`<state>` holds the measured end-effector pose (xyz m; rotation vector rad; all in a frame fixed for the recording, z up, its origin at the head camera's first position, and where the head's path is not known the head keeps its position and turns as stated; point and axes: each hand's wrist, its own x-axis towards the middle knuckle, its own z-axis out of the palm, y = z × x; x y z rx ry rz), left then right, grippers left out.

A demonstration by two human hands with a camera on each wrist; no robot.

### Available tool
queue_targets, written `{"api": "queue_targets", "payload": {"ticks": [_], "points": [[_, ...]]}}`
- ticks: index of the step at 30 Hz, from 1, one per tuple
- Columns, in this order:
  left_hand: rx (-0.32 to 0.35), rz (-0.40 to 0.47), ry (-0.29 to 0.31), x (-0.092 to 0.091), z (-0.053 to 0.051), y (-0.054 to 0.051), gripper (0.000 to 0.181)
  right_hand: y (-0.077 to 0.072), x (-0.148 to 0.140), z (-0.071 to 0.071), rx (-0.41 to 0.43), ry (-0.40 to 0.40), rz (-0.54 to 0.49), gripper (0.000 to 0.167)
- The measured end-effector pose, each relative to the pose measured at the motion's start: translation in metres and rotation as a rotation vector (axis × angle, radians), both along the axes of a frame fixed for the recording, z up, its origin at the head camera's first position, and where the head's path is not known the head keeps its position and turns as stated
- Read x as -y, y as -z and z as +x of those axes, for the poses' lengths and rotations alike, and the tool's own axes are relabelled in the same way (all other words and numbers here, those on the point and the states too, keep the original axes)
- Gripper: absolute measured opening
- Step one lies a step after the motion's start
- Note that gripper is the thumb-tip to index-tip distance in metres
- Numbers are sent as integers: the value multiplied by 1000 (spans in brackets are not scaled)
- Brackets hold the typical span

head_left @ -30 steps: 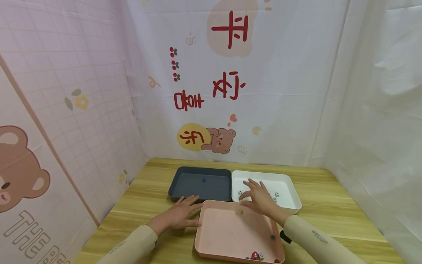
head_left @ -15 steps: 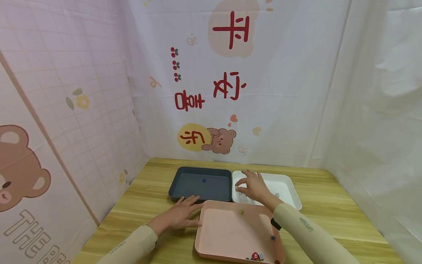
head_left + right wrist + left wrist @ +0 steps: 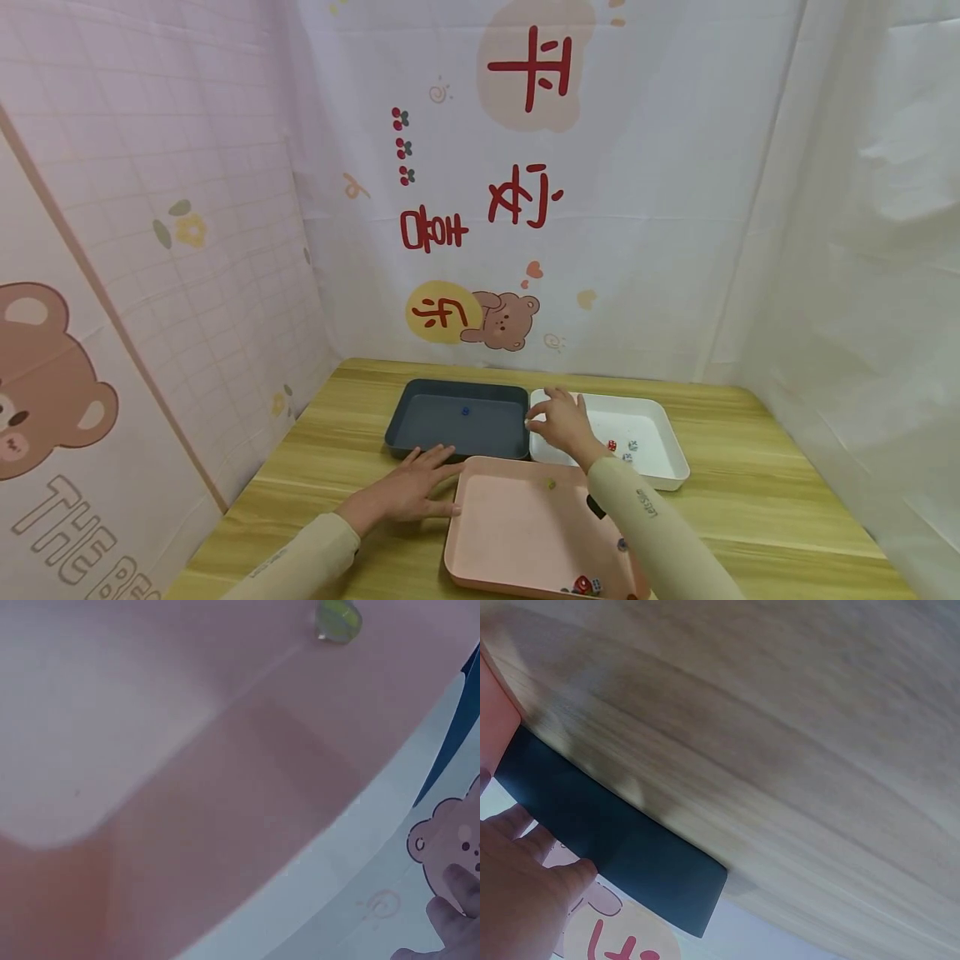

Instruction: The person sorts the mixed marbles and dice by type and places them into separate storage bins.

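Observation:
My right hand (image 3: 562, 423) hovers over the left end of the white tray (image 3: 660, 467), by the dark tray's side. Thumb and index finger pinch a small pale die, mostly hidden by the fingertips. In the right wrist view only some fingers of that hand (image 3: 454, 919) show, at the lower right. My left hand (image 3: 405, 492) lies with fingers spread at the left corner of the pink tray (image 3: 525, 533), thumb at its rim. Its fingers reach the near wall of the dark tray (image 3: 457, 433). A red die (image 3: 612, 446) and several patterned dice (image 3: 630, 452) sit in the white tray.
One blue die (image 3: 466, 412) lies in the dark tray. The pink tray holds a yellow-green glassy piece (image 3: 551, 483), a blue piece (image 3: 622, 545) and, at its near edge, a red die (image 3: 582, 585) among other pieces. Printed cloth (image 3: 637, 250) hangs behind the wooden table (image 3: 765, 500).
My right hand has gone left across the white tray with the pale die, toward the dark tray. The red die behind it has come into sight. My left hand has stayed put.

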<state>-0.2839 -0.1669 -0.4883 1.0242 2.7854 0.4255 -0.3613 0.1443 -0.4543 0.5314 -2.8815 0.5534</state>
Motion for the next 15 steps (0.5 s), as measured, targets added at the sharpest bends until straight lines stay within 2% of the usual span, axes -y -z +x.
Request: {"api": "queue_targets", "payload": {"ticks": [10, 15], "points": [[-4, -4, 10, 1, -1, 0, 80, 11, 25, 0, 34, 22, 14, 12], [-6, -4, 8, 1, -1, 0, 80, 12, 30, -4, 30, 47, 48, 22]]}}
